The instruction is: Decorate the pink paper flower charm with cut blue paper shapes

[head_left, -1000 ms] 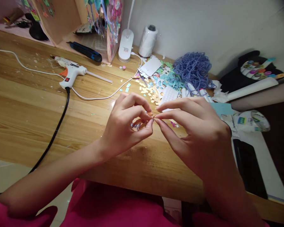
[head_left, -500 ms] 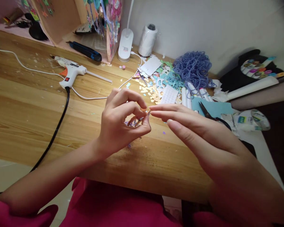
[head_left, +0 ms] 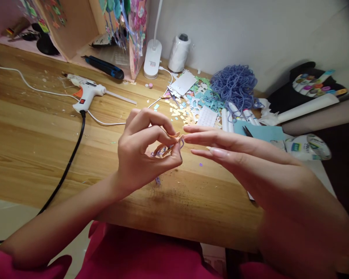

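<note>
In the middle of the view, my left hand (head_left: 144,155) is closed, with thumb and fingertips pinching a small orange piece with purple cord (head_left: 158,181) on it. Most of this piece is hidden by the fingers, so its exact kind does not show. Some of the purple cord hangs below the palm. My right hand (head_left: 258,166) is open, its fingers stretched out flat towards the left. Its fingertips are at the edge of the pinched piece; whether they touch it I cannot tell.
A white glue gun (head_left: 88,91) and a utility knife (head_left: 103,67) lie at the back left. Paper scraps (head_left: 203,97), a tangle of purple cord (head_left: 235,85) and a white thread spool (head_left: 179,53) are at the back. Scissors (head_left: 247,131) lie partly hidden behind my right hand.
My right thumb has come closer under the other fingers, and the hand covers more of the scissors. My left hand has shifted slightly left, still pinching the piece.
</note>
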A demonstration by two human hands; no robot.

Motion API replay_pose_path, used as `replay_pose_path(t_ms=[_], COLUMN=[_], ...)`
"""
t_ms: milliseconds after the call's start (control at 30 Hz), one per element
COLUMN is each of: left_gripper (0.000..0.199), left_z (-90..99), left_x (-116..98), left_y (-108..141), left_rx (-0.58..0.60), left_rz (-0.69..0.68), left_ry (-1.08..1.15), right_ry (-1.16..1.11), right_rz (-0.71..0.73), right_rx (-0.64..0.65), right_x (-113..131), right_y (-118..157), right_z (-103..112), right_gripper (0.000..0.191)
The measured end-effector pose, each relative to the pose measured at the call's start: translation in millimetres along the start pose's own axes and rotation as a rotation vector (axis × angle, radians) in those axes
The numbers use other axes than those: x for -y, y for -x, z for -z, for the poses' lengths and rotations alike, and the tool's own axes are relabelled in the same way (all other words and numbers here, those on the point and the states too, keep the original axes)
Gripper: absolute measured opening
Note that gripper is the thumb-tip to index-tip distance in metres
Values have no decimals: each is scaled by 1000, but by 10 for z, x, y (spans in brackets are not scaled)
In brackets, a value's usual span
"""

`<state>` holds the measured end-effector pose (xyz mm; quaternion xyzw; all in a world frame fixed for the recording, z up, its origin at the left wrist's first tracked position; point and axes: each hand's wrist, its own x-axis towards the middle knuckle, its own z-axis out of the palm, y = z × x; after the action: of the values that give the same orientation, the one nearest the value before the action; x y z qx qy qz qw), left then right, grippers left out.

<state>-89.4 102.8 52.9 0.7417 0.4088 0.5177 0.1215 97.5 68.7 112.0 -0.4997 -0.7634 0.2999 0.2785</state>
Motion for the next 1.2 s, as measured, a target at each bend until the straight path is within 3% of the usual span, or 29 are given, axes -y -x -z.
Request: replay_pose_path(t_ms=[100, 200, 333, 533, 767, 1200], left_gripper=[22, 20, 14, 10, 7, 9], left_z=[-12, -34, -56, -56, -33, -39], left_x=[2, 10, 41, 71, 32, 25], left_y=[3, -5, -39, -49, -34, -15], left_rx=[12, 16, 32, 102, 129, 156], left_rz=[-11, 63, 179, 244, 233, 138], left_ry=[55, 185, 377, 541, 508, 359], right_ry=[-41, -117, -93, -107, -112, 76], right_rz=[-62, -92, -53, -13, -2, 78], right_rx=[-63, -130, -96, -133, -209, -200], right_x=[2, -4, -33, -76, -71, -91], right_y=[-32, -74, -135, -178, -173, -186], right_z=[-14, -51, -113, -146, -131, -113], right_gripper=[29, 21, 17, 6, 5, 3])
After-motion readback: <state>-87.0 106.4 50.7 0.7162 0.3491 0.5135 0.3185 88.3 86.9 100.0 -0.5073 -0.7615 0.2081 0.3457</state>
